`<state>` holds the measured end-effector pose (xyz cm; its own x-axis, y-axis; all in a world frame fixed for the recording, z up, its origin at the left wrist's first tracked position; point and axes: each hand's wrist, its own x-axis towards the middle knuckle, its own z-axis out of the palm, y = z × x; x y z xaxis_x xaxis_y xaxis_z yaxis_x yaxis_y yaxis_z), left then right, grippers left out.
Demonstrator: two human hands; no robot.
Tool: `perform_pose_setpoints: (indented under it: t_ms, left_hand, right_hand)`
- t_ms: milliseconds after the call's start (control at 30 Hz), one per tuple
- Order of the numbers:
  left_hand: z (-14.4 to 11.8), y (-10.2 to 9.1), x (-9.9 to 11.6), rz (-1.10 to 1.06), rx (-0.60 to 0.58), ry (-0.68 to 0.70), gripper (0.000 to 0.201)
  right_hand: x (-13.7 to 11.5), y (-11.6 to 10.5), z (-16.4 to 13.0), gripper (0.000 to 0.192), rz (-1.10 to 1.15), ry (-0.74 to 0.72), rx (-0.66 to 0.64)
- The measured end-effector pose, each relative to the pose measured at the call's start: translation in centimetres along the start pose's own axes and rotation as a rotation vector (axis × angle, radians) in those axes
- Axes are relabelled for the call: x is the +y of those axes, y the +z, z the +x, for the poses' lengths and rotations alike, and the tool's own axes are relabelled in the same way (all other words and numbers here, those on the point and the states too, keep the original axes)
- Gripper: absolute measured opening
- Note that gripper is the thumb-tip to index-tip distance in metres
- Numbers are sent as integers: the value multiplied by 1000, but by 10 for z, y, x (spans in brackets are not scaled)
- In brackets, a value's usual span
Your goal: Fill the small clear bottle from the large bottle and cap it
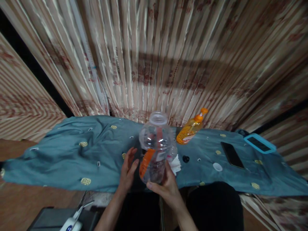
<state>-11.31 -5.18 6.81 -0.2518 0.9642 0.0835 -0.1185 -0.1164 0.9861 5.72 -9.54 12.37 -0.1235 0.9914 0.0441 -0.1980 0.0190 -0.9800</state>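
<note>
A: What is the person holding now?

B: A big clear plastic jar (156, 148) with an orange handle, lifted over the near edge of the blue cloth (72, 154). The right hand (166, 187) grips it from below; the thumb lies across the lower wall and the other fingers are curled behind it. The left hand (127, 170) stands just left of the jar, fingers straight and close together. If the palm touches the jar or not, one cannot tell.

A: What could go wrong from here?

B: In his judgement, mainly a slip. The jar is wide and smooth, and only one hand clearly carries it. Its mouth looks open, and a white cap (217, 166) lies on the cloth to the right of the jar, so any content inside could spill if the jar tips. A fall to the right could also reach the dark phone (232, 154). The orange pump bottle (191, 128) already lies tilted behind the jar, to its right, and could roll if knocked.

A: Any brand or writing to read?

B: No. The pump bottle has a label, but it is too blurred. The jar shows no readable text. The small white patches on the cloth are also too small to read. The blue-framed tablet (260, 143), far right of the jar, has a dark screen.
</note>
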Motion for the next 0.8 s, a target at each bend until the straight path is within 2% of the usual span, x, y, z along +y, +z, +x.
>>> perform_pose_setpoints:
  t_ms: [67,133,300,433,533,633,700,800]
  left_hand:
    - [-6,-15,4,-8,15,13,67]
    - [-9,-21,5,-23,-5,33,74]
    - [0,-20,-3,167,24,16,82]
    - [13,-19,-11,222,83,-2,80]
    - [22,-18,-13,305,122,30,80]
    - [27,-15,-15,391,145,74,78]
    - [28,-13,-17,421,153,92,77]
    - [26,-12,-22,422,164,95,80]
  right_hand:
    - [20,12,12,91,-55,5,-13]
    - [37,20,24,92,-108,0,-26]
    - [68,32,50,93,-266,-36,-35]
    - [81,39,55,97,-396,-14,-26]
    - [86,41,41,105,-491,37,-31]
    - [84,34,10,98,-591,70,-21]
    - [78,19,-16,87,-649,66,-1]
    - [62,-21,-48,65,-728,43,96]
